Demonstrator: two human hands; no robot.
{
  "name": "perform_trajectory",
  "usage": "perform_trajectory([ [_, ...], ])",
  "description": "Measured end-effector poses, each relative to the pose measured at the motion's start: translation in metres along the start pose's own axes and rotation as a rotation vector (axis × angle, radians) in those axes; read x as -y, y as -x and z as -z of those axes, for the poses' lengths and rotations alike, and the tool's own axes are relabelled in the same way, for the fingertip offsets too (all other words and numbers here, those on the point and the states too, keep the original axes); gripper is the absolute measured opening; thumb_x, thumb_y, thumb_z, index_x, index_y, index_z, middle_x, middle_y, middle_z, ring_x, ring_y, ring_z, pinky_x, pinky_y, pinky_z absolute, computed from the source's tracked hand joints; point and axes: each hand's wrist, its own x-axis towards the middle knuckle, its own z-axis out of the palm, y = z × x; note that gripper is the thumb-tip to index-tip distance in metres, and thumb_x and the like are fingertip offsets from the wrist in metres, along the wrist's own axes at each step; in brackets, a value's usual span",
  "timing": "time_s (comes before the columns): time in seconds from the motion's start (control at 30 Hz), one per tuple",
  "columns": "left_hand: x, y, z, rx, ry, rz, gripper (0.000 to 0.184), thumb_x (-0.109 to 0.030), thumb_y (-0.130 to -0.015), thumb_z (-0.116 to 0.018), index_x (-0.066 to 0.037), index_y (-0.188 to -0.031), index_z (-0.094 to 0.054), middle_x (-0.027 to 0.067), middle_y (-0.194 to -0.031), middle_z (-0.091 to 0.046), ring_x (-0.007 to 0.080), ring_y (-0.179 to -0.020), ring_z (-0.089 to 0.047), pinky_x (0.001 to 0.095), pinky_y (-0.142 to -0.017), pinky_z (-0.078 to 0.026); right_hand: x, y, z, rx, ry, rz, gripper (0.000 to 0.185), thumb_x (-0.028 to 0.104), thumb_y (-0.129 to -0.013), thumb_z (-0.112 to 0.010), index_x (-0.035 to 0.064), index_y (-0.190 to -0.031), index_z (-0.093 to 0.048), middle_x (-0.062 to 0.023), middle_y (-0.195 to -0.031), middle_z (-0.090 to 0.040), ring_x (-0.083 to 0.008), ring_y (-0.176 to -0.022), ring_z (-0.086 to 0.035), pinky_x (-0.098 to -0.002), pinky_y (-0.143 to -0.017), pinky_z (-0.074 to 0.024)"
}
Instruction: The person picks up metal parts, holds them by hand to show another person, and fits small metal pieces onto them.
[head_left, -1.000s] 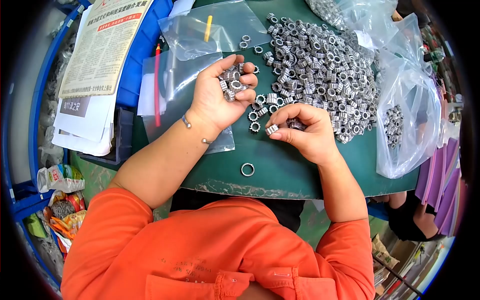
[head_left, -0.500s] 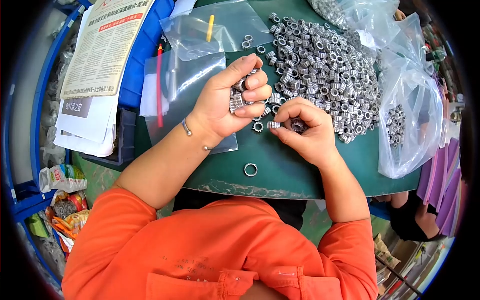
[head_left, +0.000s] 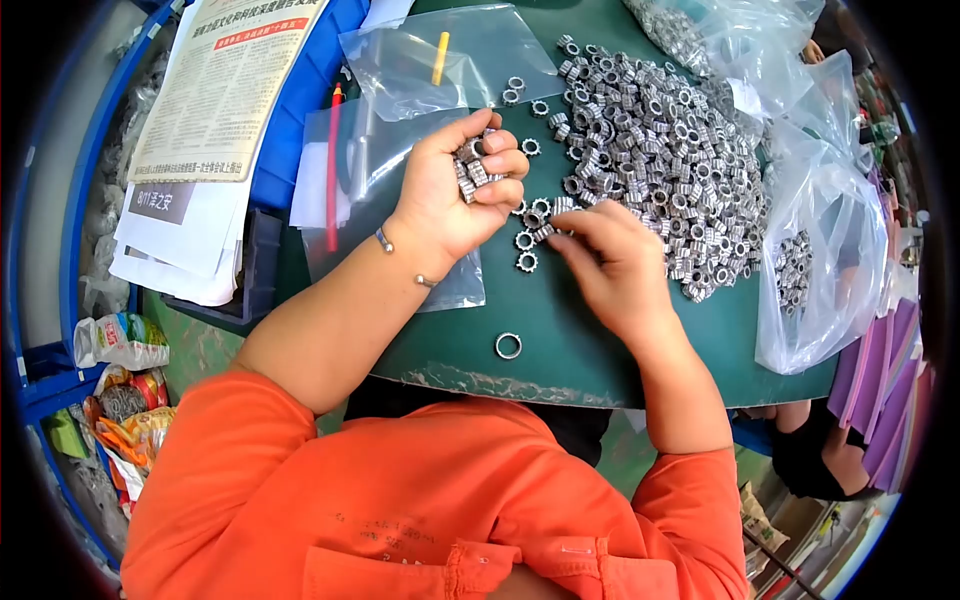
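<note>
My left hand (head_left: 455, 185) is curled palm-up around several small grey toothed metal rings (head_left: 474, 172), which show between its fingers and palm. My right hand (head_left: 615, 260) is at the near-left edge of a large pile of the same rings (head_left: 650, 150). Its thumb and forefinger close on a toothed metal ring (head_left: 544, 232), partly hidden by the fingertips. Loose rings (head_left: 526, 262) lie just left of those fingertips. A single thinner smooth-looking ring (head_left: 508, 346) lies apart, near the front edge of the green table (head_left: 440, 345).
Clear plastic bags (head_left: 450, 60) lie at the back left, with a yellow stick (head_left: 441, 58) and a red pen (head_left: 334, 165). A blue bin (head_left: 300, 110) with newspaper (head_left: 225, 90) stands left. A large clear bag (head_left: 820, 250) holding rings is right. Another person's leg (head_left: 845, 465) shows beyond.
My right hand has opened out somewhat and reached to the rings at the pile's edge; the ones seen in its palm no longer show. My left hand still holds its rings. The view has shifted slightly.
</note>
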Motion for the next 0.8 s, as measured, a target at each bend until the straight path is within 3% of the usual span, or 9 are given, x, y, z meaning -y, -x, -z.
perform_trajectory([
  [0.1,0.000,-0.001,0.000,0.002,-0.022,-0.010,0.012,-0.015,-0.089,-0.048,-0.004,-0.086,-0.051,0.0015,-0.069,-0.044,0.0109,-0.060,-0.042,0.0218,-0.039,-0.030,0.001,0.003,-0.007,0.032,0.132,0.022,0.015,0.004,-0.071,-0.068,0.0041,-0.084,-0.061,-0.0094,-0.074,-0.054,-0.0278,-0.061,-0.057,-0.0350,-0.055,-0.0475],
  [0.23,0.000,0.000,0.000,-0.001,-0.017,-0.005,0.011,-0.014,-0.089,-0.048,-0.004,-0.086,-0.051,0.0016,-0.069,-0.044,0.0109,-0.060,-0.042,0.0215,-0.039,-0.030,0.001,0.002,-0.001,0.020,-0.022,0.035,0.015,0.002,-0.070,-0.068,0.0032,-0.081,-0.059,-0.0069,-0.073,-0.056,-0.0209,-0.057,-0.056,-0.0297,-0.051,-0.0458],
  [0.33,0.001,0.000,0.000,0.004,-0.011,0.001,0.011,-0.014,-0.088,-0.048,-0.004,-0.086,-0.051,0.0016,-0.070,-0.044,0.0108,-0.060,-0.042,0.0214,-0.038,-0.030,0.001,0.008,-0.003,-0.012,-0.318,-0.211,0.014,0.001,-0.068,-0.066,0.0024,-0.079,-0.059,-0.0041,-0.075,-0.061,-0.0109,-0.060,-0.054,-0.0237,-0.055,-0.0441],
  [0.47,0.002,0.000,-0.001,-0.011,-0.021,-0.007,0.011,-0.014,-0.089,-0.048,-0.004,-0.086,-0.051,0.0016,-0.070,-0.044,0.0108,-0.060,-0.041,0.0213,-0.038,-0.030,0.004,0.006,0.004,0.065,-0.333,-0.261,0.015,0.003,-0.068,-0.068,0.0026,-0.081,-0.061,-0.0043,-0.075,-0.061,-0.0120,-0.063,-0.055,-0.0247,-0.058,-0.0443],
  [0.7,0.001,-0.001,0.000,-0.007,-0.025,-0.003,0.011,-0.014,-0.089,-0.048,-0.004,-0.086,-0.051,0.0016,-0.069,-0.043,0.0108,-0.060,-0.041,0.0213,-0.038,-0.030,-0.002,0.005,0.006,0.061,-0.330,-0.067,0.014,0.006,-0.072,-0.070,0.0021,-0.085,-0.064,-0.0041,-0.077,-0.062,-0.0113,-0.066,-0.056,-0.0238,-0.060,-0.0440],
  [0.77,0.001,-0.001,0.001,-0.005,-0.026,0.001,0.011,-0.014,-0.089,-0.048,-0.004,-0.086,-0.051,0.0016,-0.069,-0.043,0.0109,-0.060,-0.041,0.0215,-0.038,-0.030,0.004,0.003,0.011,0.143,-0.598,-0.406,0.014,0.008,-0.078,-0.067,0.0004,-0.089,-0.064,-0.0019,-0.079,-0.063,-0.0096,-0.067,-0.055,-0.0228,-0.062,-0.0438],
  [0.8,0.001,0.000,0.000,-0.014,-0.019,0.000,0.011,-0.014,-0.089,-0.048,-0.004,-0.086,-0.051,0.0017,-0.069,-0.043,0.0110,-0.060,-0.041,0.0217,-0.038,-0.030,0.003,0.004,0.012,0.166,-0.746,-0.486,0.016,0.009,-0.082,-0.063,-0.0010,-0.094,-0.064,-0.0018,-0.079,-0.062,-0.0062,-0.065,-0.052,-0.0199,-0.053,-0.0409],
])
